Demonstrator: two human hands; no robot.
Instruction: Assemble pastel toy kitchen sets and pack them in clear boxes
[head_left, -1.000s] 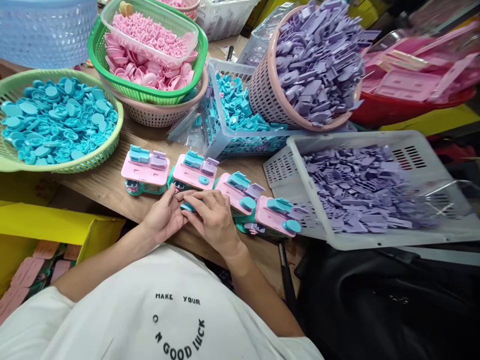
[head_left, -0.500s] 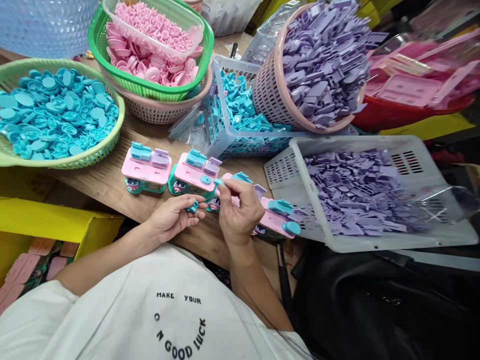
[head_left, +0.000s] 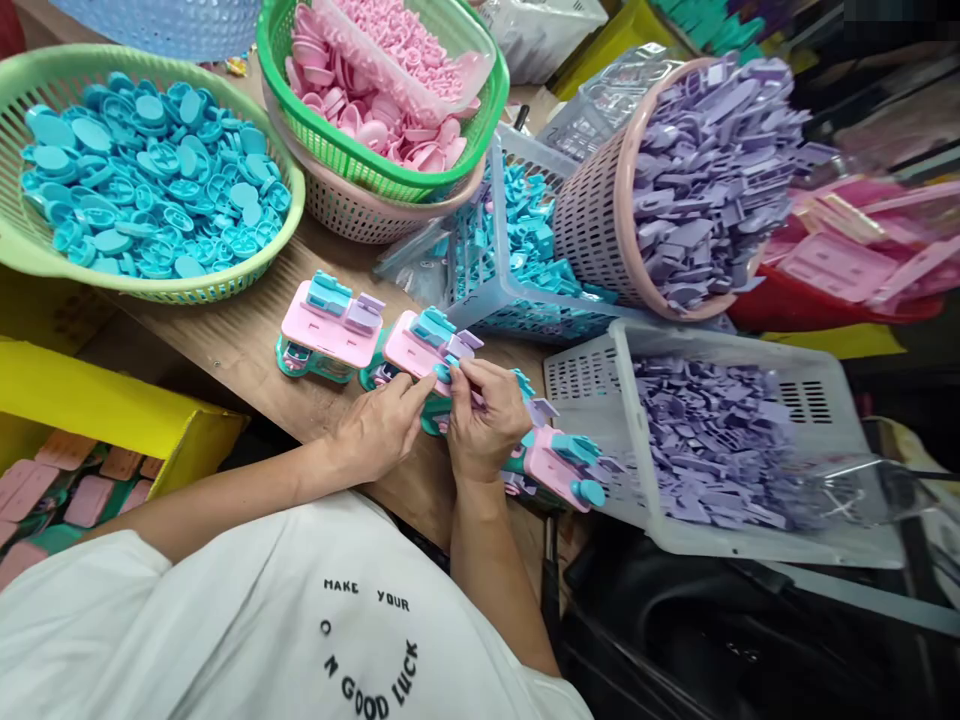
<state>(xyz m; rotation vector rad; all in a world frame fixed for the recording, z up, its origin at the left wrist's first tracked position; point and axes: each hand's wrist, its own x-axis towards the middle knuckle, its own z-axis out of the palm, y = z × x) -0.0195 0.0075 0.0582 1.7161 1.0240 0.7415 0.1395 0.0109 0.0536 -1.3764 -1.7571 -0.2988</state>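
Several small toys with pink tops, teal bases and raised blue and lilac pieces stand in a slanting row on the table. My right hand [head_left: 487,415] is over the second toy [head_left: 412,345], thumb and forefinger pinching a small blue plastic piece [head_left: 452,361]. Beside that pinch, my left hand [head_left: 382,425] reaches its index finger to a round blue disc [head_left: 442,374] on the toy's top. The other left fingers are curled under, and what they hold is hidden. Left of them stands the first toy [head_left: 330,325]. My right hand partly covers the third; the last toy [head_left: 559,465] carries a blue knob.
A green basket [head_left: 289,215] of blue discs is at left. Behind are a bright green basket [head_left: 495,110] of pink parts, a clear blue crate [head_left: 499,260] and a pink basket [head_left: 626,170] of lilac parts. A white crate [head_left: 652,480] stands right, a yellow box [head_left: 187,430] lower left.
My left hand has turned palm down and moved to the disc; the small teal pieces seen in it are now hidden. My right hand stays close to the second toy. The view has shifted.
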